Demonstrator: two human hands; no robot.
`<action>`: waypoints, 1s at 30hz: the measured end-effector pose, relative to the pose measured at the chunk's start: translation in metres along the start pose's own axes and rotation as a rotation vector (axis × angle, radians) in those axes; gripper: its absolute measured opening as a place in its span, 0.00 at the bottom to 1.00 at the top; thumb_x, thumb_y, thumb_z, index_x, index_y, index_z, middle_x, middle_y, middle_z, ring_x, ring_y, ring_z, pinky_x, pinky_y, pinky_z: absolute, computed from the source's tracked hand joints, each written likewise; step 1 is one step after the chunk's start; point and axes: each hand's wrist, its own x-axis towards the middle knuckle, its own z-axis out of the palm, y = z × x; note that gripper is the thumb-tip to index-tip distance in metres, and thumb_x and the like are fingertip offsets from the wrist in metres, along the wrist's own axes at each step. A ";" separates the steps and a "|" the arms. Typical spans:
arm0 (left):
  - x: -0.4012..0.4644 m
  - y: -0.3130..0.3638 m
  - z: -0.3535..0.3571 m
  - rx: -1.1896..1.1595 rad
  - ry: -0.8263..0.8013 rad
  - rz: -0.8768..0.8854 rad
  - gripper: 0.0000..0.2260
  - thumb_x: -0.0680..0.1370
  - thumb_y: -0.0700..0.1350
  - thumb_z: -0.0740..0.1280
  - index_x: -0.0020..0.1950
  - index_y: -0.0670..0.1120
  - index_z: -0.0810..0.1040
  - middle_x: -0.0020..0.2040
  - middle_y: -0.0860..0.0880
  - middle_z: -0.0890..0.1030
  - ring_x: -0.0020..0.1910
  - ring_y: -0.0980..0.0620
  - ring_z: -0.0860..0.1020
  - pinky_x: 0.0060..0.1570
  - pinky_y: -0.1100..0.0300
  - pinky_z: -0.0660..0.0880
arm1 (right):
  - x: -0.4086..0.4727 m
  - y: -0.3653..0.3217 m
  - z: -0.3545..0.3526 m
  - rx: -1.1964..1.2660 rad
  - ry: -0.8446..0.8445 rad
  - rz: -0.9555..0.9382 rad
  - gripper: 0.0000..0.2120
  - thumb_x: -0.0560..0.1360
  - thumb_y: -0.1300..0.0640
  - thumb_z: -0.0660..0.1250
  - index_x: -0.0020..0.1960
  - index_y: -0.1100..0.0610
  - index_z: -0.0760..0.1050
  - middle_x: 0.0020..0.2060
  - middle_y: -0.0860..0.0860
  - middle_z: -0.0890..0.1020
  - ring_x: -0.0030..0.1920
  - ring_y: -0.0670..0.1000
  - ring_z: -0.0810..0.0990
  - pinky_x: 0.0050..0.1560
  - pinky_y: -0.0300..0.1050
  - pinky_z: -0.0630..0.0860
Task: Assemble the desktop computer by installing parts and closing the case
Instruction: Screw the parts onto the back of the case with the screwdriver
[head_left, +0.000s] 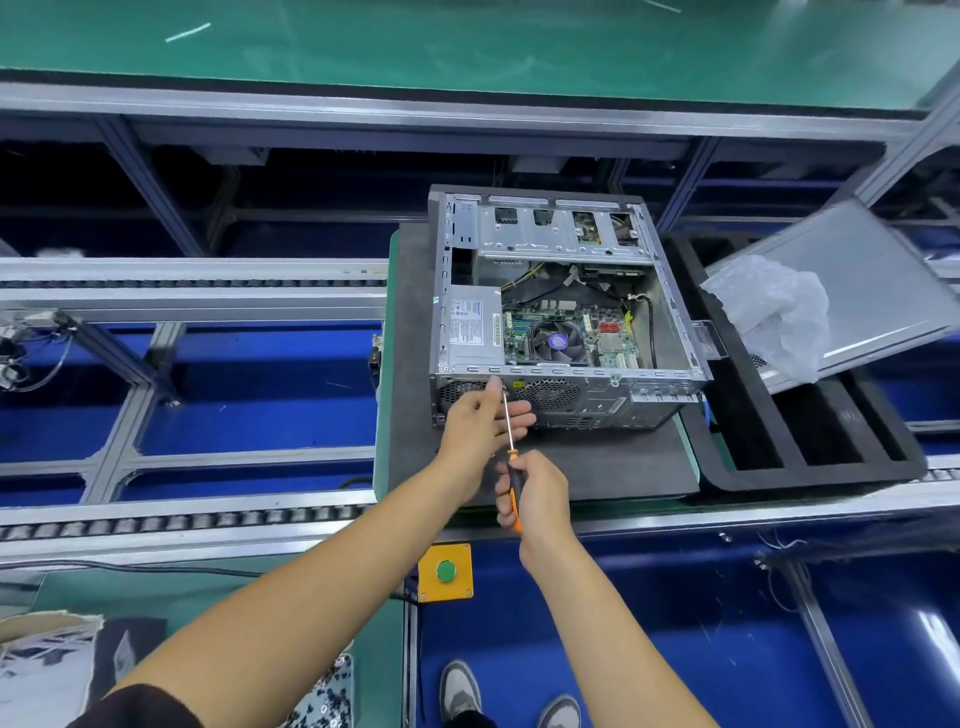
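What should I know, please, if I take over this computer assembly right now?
Right hand grips the screwdriver handle; its tip sits at the case's rear top edge.
Left hand steadies the shaft near the tip, resting against the rear panel.
Case lies open on the mat; motherboard, fan and power supply are inside.
Side panel leans on the black tray to the right, with a plastic bag on it.
Left: finish this screw, fit the panel.
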 end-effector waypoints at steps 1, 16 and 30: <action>0.000 0.000 0.000 -0.006 0.000 0.001 0.16 0.85 0.54 0.61 0.57 0.41 0.76 0.48 0.44 0.87 0.48 0.46 0.87 0.41 0.61 0.82 | 0.000 0.000 0.000 -0.002 0.000 -0.002 0.10 0.77 0.59 0.60 0.45 0.63 0.78 0.26 0.52 0.76 0.23 0.48 0.68 0.22 0.39 0.61; -0.013 0.011 -0.031 -0.197 0.159 0.000 0.10 0.85 0.46 0.62 0.52 0.41 0.76 0.39 0.45 0.86 0.40 0.49 0.86 0.35 0.61 0.80 | -0.009 0.020 0.032 -0.120 -0.108 -0.060 0.07 0.77 0.60 0.59 0.43 0.61 0.74 0.27 0.54 0.75 0.24 0.50 0.69 0.24 0.40 0.62; -0.014 0.012 -0.040 -0.071 0.076 0.010 0.12 0.85 0.49 0.61 0.57 0.40 0.74 0.42 0.40 0.86 0.42 0.44 0.86 0.36 0.59 0.82 | -0.009 0.031 0.042 -0.146 -0.106 -0.183 0.09 0.79 0.62 0.58 0.40 0.59 0.70 0.26 0.55 0.73 0.23 0.50 0.68 0.25 0.40 0.61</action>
